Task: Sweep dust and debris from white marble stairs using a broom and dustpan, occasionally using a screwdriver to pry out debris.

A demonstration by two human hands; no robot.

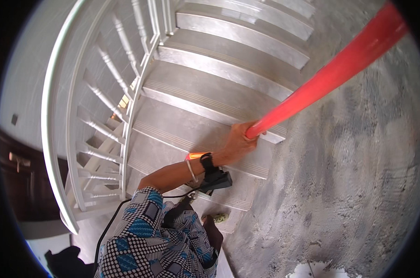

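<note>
My left hand (243, 138) is closed around the lower part of a thick red pole (321, 85), which slants up to the top right corner and leaves the view there. On my wrist sits a black strap with a dark box-shaped device (218, 181), and a black cable (107, 222) runs from it along my side. A pale bracelet (192, 171) circles the forearm. Behind the forearm shows an orange and red object (197, 156), mostly hidden; I cannot tell what it is. My right hand is out of view.
Grey tiled stairs (199, 81) with grooved treads curve upward ahead. A white balustrade (107, 62) bounds them on the left, a rough grey plastered wall (335, 166) on the right. A patterned shoe (219, 218) rests on a lower step. Far left is a dark door (31, 184).
</note>
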